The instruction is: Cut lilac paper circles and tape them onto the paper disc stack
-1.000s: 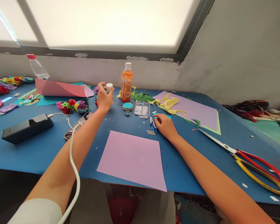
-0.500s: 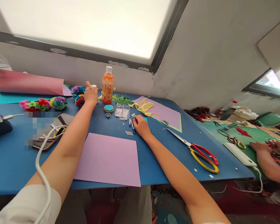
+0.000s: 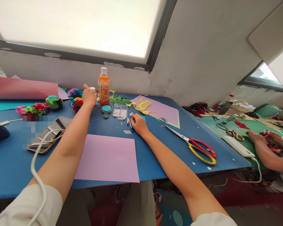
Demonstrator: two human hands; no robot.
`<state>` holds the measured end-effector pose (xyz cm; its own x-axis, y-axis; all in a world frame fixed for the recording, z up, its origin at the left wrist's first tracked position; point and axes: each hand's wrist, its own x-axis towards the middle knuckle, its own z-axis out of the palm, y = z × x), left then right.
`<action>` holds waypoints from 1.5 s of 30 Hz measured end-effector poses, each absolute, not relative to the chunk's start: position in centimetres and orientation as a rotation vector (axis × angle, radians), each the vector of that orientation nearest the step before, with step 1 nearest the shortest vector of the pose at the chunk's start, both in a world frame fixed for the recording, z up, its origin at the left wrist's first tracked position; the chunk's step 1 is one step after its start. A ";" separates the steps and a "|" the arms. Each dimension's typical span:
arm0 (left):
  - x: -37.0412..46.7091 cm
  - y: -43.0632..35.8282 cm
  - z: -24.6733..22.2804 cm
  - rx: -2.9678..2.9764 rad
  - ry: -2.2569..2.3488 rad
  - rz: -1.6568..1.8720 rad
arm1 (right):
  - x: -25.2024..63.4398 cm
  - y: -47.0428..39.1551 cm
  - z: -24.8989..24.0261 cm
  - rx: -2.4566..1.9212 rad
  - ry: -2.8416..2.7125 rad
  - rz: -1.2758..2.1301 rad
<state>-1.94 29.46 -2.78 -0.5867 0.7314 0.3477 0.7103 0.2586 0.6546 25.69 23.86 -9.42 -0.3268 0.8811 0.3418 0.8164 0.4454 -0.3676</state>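
Observation:
My left hand (image 3: pixel 89 96) reaches to the back of the blue table, its fingers wrapped round a small white-capped bottle (image 3: pixel 92 89). Most of that bottle is hidden behind the hand. Beside it stands an orange drink bottle (image 3: pixel 104 88). My right hand (image 3: pixel 139 124) rests on the table with loosely bent fingers and holds nothing I can see. Blue-and-white pens (image 3: pixel 130 126) lie at its fingertips. A clear plastic case (image 3: pixel 120 111) and a round teal-topped tin (image 3: pixel 106 109) lie between the hands. A purple sheet (image 3: pixel 109 158) lies flat in front of me.
Large scissors (image 3: pixel 191 142) with red and yellow handles lie at right. Yellow paper scraps (image 3: pixel 142 106) cover another purple sheet (image 3: pixel 169 113). At left are crepe flowers (image 3: pixel 33 109), a phone (image 3: pixel 49 133) and a white cable (image 3: pixel 35 169). A co-worker's hands (image 3: pixel 261 139) work at the green table.
The view has shifted slightly, so most things sit a little further left. Both hands stay in nearly the same places on the table.

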 end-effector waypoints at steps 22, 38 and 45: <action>2.3 20.3 -0.8 2.438 1.515 1.313 | 20.8 15.1 -5.7 -0.743 -2.687 0.324; 1.6 10.8 -9.0 2.549 1.307 0.551 | 21.0 13.6 -7.3 -0.796 -3.074 0.301; 1.2 10.5 -9.7 2.516 1.314 0.392 | 22.7 13.6 -6.6 -1.097 -2.763 -0.063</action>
<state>1.25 10.45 -9.68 0.5508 0.8273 0.1107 0.7528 -0.5496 0.3623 22.66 13.65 -6.60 -0.7157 0.6771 0.1711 0.6842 0.7290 -0.0226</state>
